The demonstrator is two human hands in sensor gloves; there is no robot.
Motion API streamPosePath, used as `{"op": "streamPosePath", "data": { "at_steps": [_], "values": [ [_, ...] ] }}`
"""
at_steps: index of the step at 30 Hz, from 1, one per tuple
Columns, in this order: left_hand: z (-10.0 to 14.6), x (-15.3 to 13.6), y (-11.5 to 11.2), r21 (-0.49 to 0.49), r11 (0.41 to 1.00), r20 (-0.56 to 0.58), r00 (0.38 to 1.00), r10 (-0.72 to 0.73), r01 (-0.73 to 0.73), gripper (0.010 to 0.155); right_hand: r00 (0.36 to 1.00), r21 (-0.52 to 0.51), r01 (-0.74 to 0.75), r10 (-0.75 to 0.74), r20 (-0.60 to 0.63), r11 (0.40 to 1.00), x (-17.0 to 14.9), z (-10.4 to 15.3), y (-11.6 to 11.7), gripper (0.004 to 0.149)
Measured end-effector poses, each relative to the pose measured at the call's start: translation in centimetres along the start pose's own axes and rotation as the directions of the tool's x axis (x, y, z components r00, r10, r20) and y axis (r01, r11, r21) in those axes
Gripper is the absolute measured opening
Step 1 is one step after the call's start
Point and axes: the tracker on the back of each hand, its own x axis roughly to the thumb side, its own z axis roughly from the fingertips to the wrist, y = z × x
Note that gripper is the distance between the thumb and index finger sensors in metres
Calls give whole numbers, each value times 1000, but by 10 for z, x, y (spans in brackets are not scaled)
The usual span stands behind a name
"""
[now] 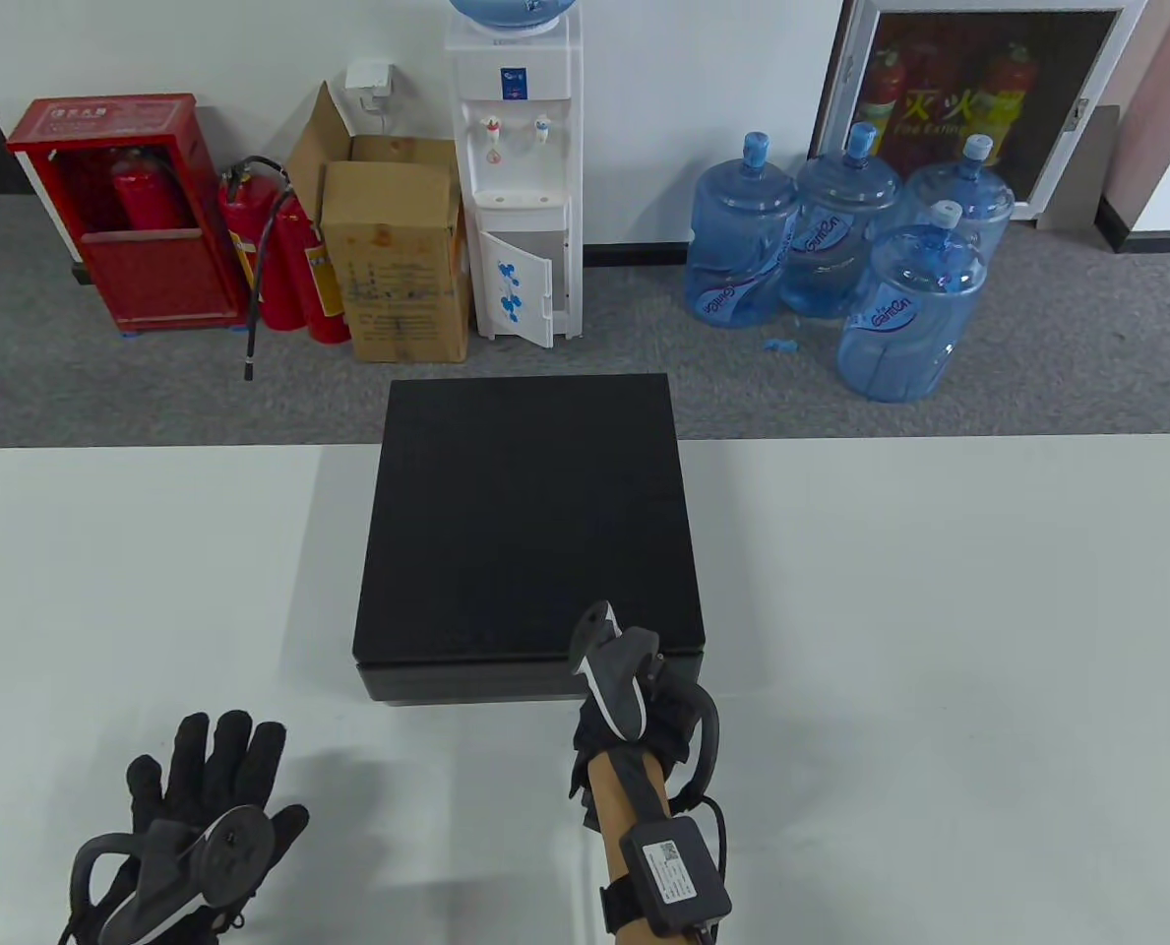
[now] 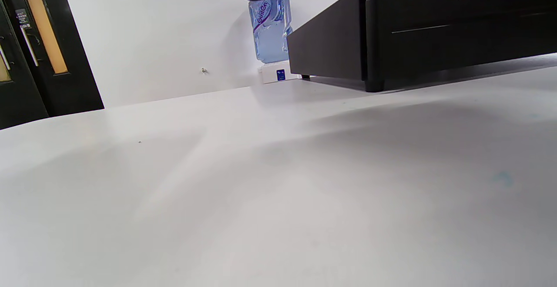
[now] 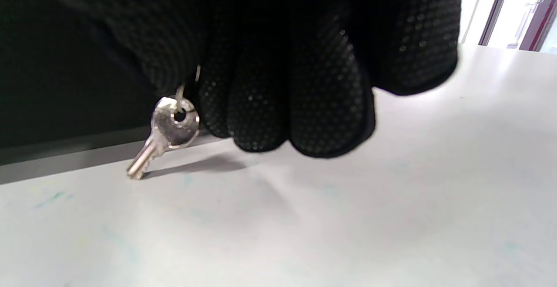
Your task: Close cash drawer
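Observation:
The black cash drawer [image 1: 530, 522] stands mid-table, and its front panel [image 1: 466, 681] looks about flush with the case. It also shows in the left wrist view [image 2: 435, 30]. My right hand [image 1: 629, 707] is at the right end of that front panel with its fingers [image 3: 304, 104] curled shut. A small silver key [image 3: 167, 130] hangs on a ring that runs up between them, its tip just above the table. What the fingers pinch is hidden. My left hand [image 1: 215, 778] rests flat on the table, fingers spread, well left of the drawer and holding nothing.
The white table [image 1: 939, 640] stretches to both sides of the drawer. Beyond its far edge, on the floor, are a water dispenser [image 1: 518, 177], several blue water bottles [image 1: 840, 246], a cardboard box [image 1: 398, 256] and red fire extinguishers [image 1: 289, 256].

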Motion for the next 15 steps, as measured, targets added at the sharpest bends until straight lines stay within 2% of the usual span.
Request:
{"op": "streamPosePath", "data": {
  "at_steps": [15],
  "values": [
    [0, 2, 0, -5, 1000, 2, 1000, -6, 6, 81, 1000, -11, 31, -31, 4, 999, 0, -1, -2, 43]
  ]
}}
